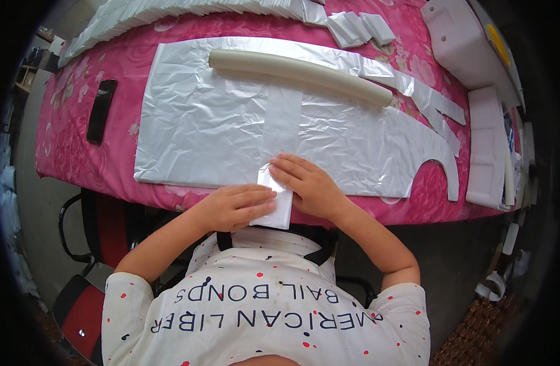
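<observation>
One white plastic strip [283,210], seemingly part-folded, at the pink-covered table's [66,140] near edge; left hand [240,206] and right hand [310,185] upon it, fingers close together, any pinch indiscernible. Apparently done: folded packets [347,30], far edge. Apparently remaining: flat silvery sheets [200,128] beneath a tube [298,73].

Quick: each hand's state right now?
Left hand: laid over the folded white packet; whether it grips cannot be told.
Right hand: touching the packet's upper end; grip likewise unclear.
</observation>
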Action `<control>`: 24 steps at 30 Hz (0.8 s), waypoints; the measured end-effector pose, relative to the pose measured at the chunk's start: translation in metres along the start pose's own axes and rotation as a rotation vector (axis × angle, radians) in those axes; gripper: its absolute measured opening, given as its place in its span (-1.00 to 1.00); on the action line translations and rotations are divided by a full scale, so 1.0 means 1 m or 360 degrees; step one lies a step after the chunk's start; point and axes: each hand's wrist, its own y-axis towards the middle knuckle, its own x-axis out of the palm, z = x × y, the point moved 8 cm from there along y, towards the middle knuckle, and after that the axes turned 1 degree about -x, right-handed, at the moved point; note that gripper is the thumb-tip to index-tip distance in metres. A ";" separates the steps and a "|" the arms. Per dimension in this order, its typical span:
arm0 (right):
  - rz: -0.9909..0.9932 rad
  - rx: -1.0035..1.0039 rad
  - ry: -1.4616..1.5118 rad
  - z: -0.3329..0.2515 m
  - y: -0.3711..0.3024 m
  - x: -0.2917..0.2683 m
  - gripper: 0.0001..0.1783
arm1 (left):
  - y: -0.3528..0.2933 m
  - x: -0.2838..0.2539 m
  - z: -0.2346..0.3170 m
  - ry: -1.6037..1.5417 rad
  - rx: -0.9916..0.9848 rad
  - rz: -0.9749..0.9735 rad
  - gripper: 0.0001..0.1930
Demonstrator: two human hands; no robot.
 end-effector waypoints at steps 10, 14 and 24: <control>0.0312 0.0205 -0.0156 0.010 -0.004 -0.015 -0.62 | 0.025 -0.010 -0.038 0.0195 -0.0450 -0.0115 -0.12; 0.0332 0.0426 0.0120 0.033 0.004 -0.025 -0.78 | 0.029 -0.016 -0.054 -0.0158 -0.0700 0.0028 -0.05; -0.0290 0.1647 0.0946 0.097 0.021 -0.009 -0.66 | 0.035 -0.032 -0.066 0.0085 -0.0833 0.0571 -0.26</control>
